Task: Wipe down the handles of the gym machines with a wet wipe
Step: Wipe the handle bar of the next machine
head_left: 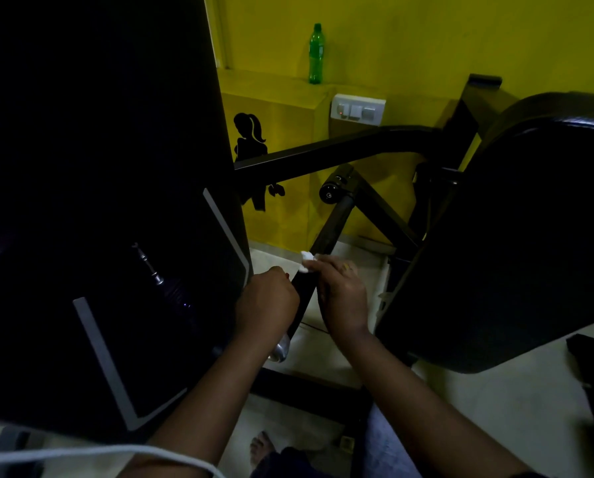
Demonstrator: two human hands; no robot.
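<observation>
A: Left hand (268, 300)?

B: Fingers curled round the lower end of the black padded handle bar (334, 226), just above its chrome end cap (281, 350). Probably steadying it against swing.

A: Right hand (342, 288)?

B: Just beyond the left, on the same bar. Fingers wrap over a white crumpled wet wipe (307, 261) and pinch it to the padding. The wipe sits mid-bar, showing past the fingertips.

A: Progress?

B: Judged mid-wipe. The upper stretch looks not yet covered.
</observation>
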